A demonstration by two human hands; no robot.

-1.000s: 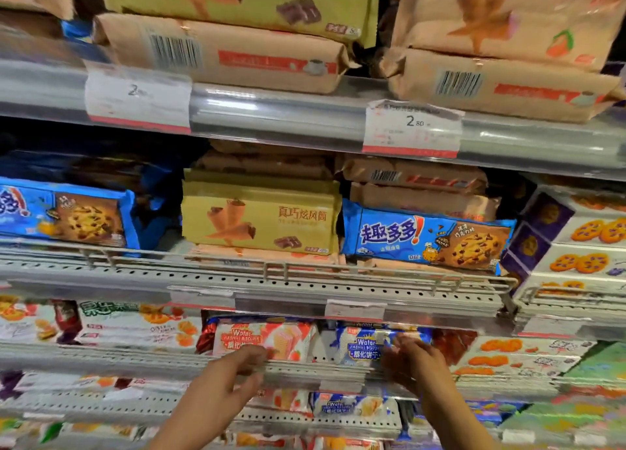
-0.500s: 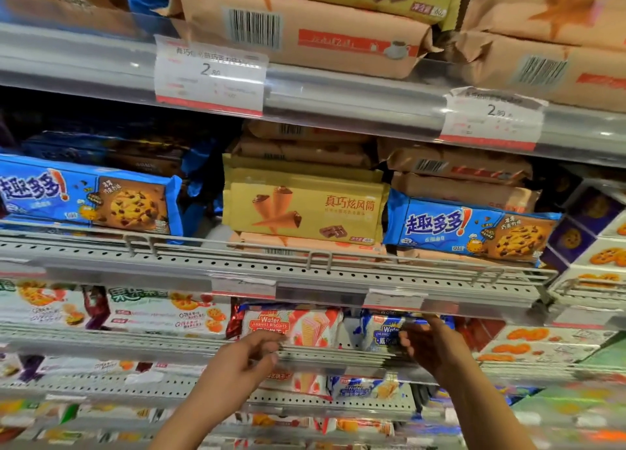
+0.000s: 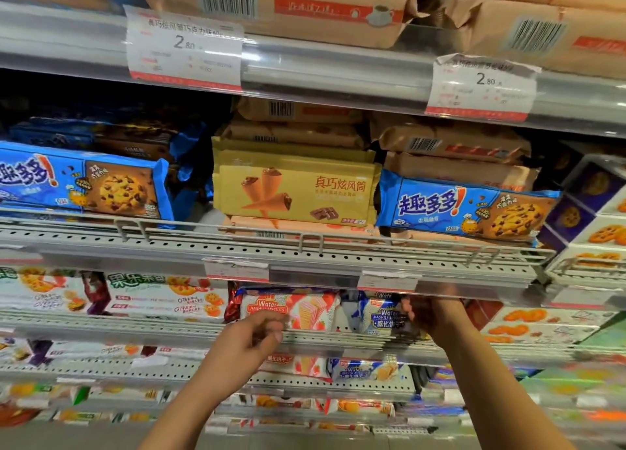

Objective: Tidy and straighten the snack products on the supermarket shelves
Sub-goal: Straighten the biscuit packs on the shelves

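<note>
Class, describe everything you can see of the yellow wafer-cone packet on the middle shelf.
The yellow packet is a long, flat, glossy wrapper lying face-out. It shows chocolate-filled cones, chocolate pieces and red Chinese lettering. It rests on orange-tan packets, with another yellow one and tan packets behind. A blue cookie packet sits close on its right. Neither hand touches it.

Both hands reach into the third shelf from the top. The left hand pinches the lower edge of a pink wafer pack, fingers curled at the shelf rail. The right hand grips the right end of a blue wafer pack beside it. Above, a yellow cone-snack pack stands between two blue cookie packs. Price tags hang on the top rail.
</note>
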